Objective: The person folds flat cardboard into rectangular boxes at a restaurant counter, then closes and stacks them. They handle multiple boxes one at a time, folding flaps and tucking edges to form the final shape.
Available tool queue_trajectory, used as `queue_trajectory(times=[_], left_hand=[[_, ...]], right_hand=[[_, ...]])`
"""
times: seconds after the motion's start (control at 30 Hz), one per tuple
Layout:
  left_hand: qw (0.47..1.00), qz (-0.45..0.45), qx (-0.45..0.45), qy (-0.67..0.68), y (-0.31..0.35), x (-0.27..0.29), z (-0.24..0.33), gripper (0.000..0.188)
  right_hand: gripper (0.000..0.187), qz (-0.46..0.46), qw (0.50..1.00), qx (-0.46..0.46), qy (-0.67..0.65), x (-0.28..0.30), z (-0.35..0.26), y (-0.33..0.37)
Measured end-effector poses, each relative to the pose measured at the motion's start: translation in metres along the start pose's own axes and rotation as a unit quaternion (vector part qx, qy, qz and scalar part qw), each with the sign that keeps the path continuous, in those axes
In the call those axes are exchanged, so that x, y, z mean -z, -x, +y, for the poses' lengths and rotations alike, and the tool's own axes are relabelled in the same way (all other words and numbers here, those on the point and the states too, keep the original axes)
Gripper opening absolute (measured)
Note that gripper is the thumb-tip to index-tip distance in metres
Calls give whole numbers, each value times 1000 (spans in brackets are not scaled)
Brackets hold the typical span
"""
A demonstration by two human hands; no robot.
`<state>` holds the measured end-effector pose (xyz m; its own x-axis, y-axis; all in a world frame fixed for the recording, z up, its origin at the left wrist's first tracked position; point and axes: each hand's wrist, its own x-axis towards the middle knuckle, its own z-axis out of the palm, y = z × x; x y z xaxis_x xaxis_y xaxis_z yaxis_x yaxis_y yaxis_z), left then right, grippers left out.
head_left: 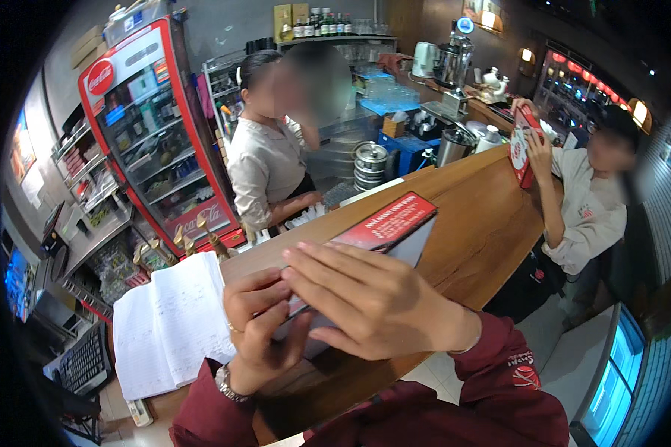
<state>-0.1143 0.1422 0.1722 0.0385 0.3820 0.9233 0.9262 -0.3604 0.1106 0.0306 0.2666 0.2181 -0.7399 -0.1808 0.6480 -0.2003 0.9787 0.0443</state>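
In front of me, above the wooden counter (473,253), is a folded printed card (395,220) with a red and black face and a plain grey side. My left hand (265,324) is closed on its near left end, thumb and fingers pinching the edge. My right hand (376,298) lies across the card's top with fingers extended close together. Its thumb is lower, by the grey side, so the card sits between thumb and fingers. Both hands partly cover the card, and their fingertips nearly meet. An open notebook (175,320) with handwritten pages lies left of my left hand.
Across the counter stands a person in a light shirt (265,160). At the right another person (581,201) holds a red and white printed card (522,145). A keyboard (82,361) is at the lower left. A red drinks fridge (156,134) stands behind.
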Motion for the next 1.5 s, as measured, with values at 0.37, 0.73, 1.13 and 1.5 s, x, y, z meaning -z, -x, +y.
queue_trajectory(times=[0.37, 0.73, 1.13, 1.5], left_hand=[[999, -35, 3, -7, 5, 7, 4, 46], [1000, -23, 17, -6, 9, 5, 3, 44], [996, 70, 46, -4, 27, -16, 2, 28], [989, 121, 86, -7, 36, -17, -7, 27]], right_hand=[[36, 68, 994, -85, 20, 17, 21, 27], [28, 117, 979, -143, 90, 30, 53, 50], [58, 151, 978, -112, 94, -17, -11, 28], [57, 191, 978, -61, 62, -45, -43, 5]])
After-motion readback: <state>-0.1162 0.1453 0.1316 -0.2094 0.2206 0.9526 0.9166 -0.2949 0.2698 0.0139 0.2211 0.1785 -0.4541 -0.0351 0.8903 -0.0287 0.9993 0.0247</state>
